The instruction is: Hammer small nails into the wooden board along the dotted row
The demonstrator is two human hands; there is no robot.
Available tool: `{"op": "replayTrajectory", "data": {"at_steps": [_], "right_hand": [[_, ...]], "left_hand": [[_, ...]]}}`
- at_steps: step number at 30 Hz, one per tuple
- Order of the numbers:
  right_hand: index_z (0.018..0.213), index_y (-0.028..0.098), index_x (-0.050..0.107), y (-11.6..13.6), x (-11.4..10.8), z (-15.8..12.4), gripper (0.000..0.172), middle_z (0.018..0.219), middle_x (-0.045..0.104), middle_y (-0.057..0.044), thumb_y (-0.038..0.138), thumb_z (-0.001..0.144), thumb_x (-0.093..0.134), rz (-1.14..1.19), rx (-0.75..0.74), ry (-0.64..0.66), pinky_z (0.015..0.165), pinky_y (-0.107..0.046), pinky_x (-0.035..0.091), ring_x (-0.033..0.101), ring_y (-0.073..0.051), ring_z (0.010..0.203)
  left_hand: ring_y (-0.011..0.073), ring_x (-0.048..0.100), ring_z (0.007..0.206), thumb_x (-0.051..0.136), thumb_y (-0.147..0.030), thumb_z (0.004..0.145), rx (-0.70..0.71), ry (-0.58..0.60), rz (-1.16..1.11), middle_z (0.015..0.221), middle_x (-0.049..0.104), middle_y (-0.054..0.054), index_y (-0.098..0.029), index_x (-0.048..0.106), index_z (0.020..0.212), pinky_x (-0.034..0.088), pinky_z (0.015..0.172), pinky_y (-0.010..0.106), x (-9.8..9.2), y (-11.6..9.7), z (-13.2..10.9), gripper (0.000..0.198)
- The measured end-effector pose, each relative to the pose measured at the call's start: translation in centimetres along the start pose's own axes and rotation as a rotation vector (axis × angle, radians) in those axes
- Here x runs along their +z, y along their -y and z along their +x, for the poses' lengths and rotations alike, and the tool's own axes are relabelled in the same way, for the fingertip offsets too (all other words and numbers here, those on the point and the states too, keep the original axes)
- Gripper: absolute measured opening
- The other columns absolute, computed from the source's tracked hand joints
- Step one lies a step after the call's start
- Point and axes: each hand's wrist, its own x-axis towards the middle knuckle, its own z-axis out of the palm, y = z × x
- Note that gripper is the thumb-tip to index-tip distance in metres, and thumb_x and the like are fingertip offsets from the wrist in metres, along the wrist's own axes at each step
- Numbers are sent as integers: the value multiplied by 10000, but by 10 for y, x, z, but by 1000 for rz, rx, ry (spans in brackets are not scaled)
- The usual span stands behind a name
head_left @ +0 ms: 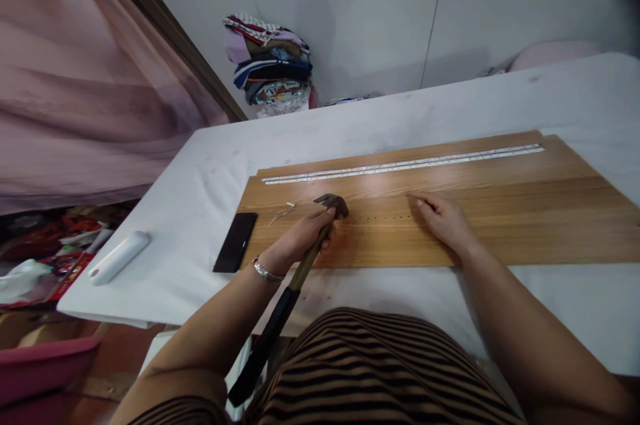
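My left hand (314, 233) is wrapped around the upper handle of a claw hammer (311, 258), just below its head. The hammer's black grip slants back toward my body. Over the middle of a wooden board (525, 218), my right hand (446, 219) is closed in a pinch; whatever its fingertips hold is too small to make out. Between the hands runs a row of small dark dots (384, 217) on the board, nails or holes. Several loose nails (283, 213) lie left of the hammer head. Two white measuring strips (400, 166) stretch along the board's far side.
A black phone (235, 242) rests at the board's left end. Farther left, a white oblong device (120, 258) sits near the edge of the white-covered table (185, 205). Folded clothes (273, 65) are stacked against the wall. A pink curtain (95, 78) hangs at left.
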Motion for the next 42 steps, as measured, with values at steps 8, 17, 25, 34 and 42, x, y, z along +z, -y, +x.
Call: {"op": "replayTrajectory", "data": {"at_steps": [8, 17, 25, 34, 42], "right_hand": [[1096, 255, 782, 2, 0, 0, 338, 1085, 788, -62, 319, 887, 524, -6, -23, -8, 849, -425, 590, 743, -274, 962], [1109, 228, 778, 0, 1, 1, 361, 1101, 782, -86, 338, 896, 509, -43, -30, 12, 864, -443, 585, 742, -290, 981], [1068, 242, 789, 1, 3, 2, 339, 1084, 788, -75, 326, 878, 521, -48, -61, -25, 866, -428, 582, 740, -274, 977], [1071, 268, 788, -1, 3, 2, 331, 1052, 795, -61, 318, 881, 522, -35, -84, -18, 839, -429, 591, 743, -268, 947], [1100, 250, 779, -1, 3, 1, 338, 1091, 786, -73, 314, 891, 521, -64, -68, 4, 864, -439, 587, 743, -279, 978]], "left_hand": [[63, 448, 391, 520, -481, 946, 32, 4, -15, 601, 538, -26, -168, 568, 959, 341, 367, 180, -2, -1, -1, 317], [58, 461, 397, 452, -409, 992, -12, -37, 13, 608, 555, -13, -157, 582, 933, 331, 373, 176, 5, -3, -5, 290], [64, 451, 401, 514, -493, 947, 47, -7, -3, 611, 542, -22, -160, 557, 973, 341, 369, 169, 1, -1, -5, 336], [62, 453, 397, 516, -492, 950, 49, -4, -7, 606, 543, -20, -165, 561, 956, 340, 371, 171, 3, -2, -5, 330], [62, 452, 394, 486, -441, 979, -28, -35, -20, 581, 550, -13, -170, 565, 899, 323, 377, 181, 7, -2, -4, 293]]}}
